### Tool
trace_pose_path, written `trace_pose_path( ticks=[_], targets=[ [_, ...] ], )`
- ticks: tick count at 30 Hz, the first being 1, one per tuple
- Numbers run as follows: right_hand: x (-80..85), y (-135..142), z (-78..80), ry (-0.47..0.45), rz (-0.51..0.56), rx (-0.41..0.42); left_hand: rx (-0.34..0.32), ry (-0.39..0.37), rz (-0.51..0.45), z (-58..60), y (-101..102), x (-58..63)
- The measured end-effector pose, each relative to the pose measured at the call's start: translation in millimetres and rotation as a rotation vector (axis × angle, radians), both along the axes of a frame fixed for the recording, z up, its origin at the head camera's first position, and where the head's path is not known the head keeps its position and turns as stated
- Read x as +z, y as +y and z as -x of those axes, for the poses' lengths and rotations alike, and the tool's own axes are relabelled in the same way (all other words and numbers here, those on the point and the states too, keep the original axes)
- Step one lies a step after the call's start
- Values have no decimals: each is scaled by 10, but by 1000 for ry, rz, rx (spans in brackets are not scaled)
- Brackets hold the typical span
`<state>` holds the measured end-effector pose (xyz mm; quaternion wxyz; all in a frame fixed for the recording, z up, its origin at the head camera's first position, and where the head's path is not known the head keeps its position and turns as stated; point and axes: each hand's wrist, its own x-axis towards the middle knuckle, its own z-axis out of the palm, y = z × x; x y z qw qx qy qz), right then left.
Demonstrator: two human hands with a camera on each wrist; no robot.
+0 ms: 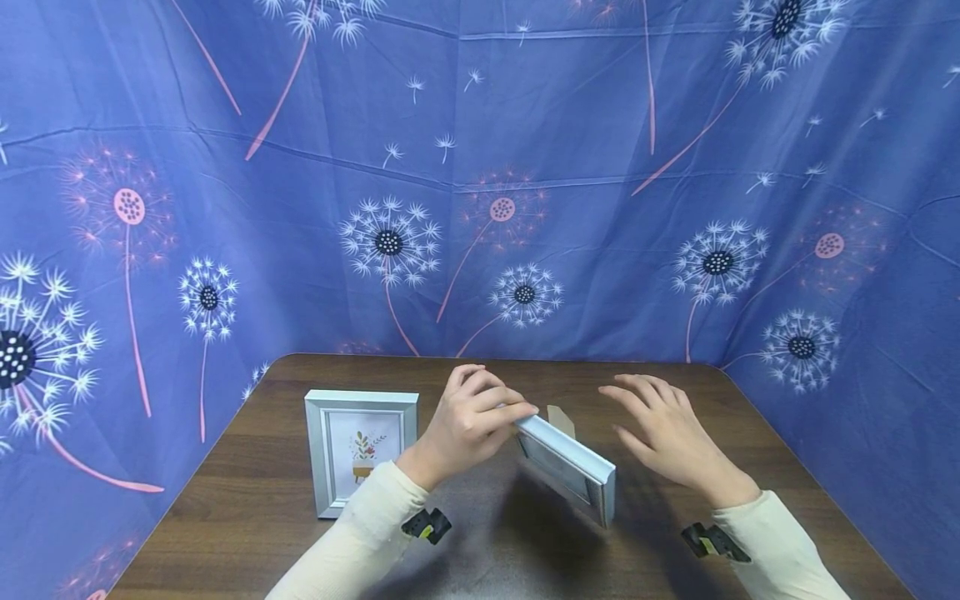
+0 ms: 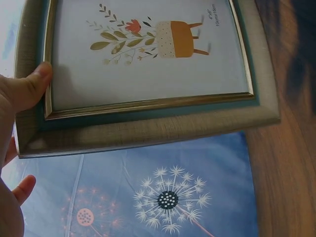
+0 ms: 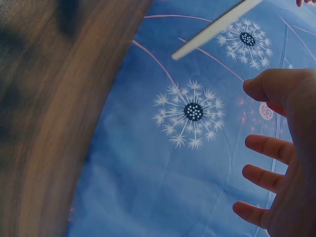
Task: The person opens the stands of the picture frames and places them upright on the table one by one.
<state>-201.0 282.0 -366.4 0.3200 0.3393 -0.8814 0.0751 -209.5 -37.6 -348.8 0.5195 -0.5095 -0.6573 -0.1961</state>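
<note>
My left hand grips one end of a light-coloured picture frame, thumb on its front. The frame is tilted, its top edge slanting down to the right, and it casts a shadow on the table. In the left wrist view its print shows a flower pot on legs. A beige flap sticks out behind it. My right hand hovers to the right of the frame, apart from it, fingers spread and holding nothing. A pale strip crosses the top of the right wrist view.
A second picture frame with a plant print stands upright on the left of the brown wooden table. My left forearm partly covers its lower right. A blue dandelion-print cloth hangs behind and at both sides.
</note>
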Motion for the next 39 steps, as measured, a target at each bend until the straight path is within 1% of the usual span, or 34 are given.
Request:
trace_pose_path(
  ticks=[11, 19, 32, 39],
  targets=[
    [-13, 50, -39, -22, 30, -36, 1, -8, -3, 4, 10, 8],
    [-37, 90, -49, -40, 60, -58, 4, -1, -15, 10, 12, 13],
    [-56, 103, -82, -51, 104, -92, 21, -20, -17, 29, 12, 9],
    [-66, 95, -85, -38, 135, -110, 26, -32, -30, 31, 25, 6]
  ],
)
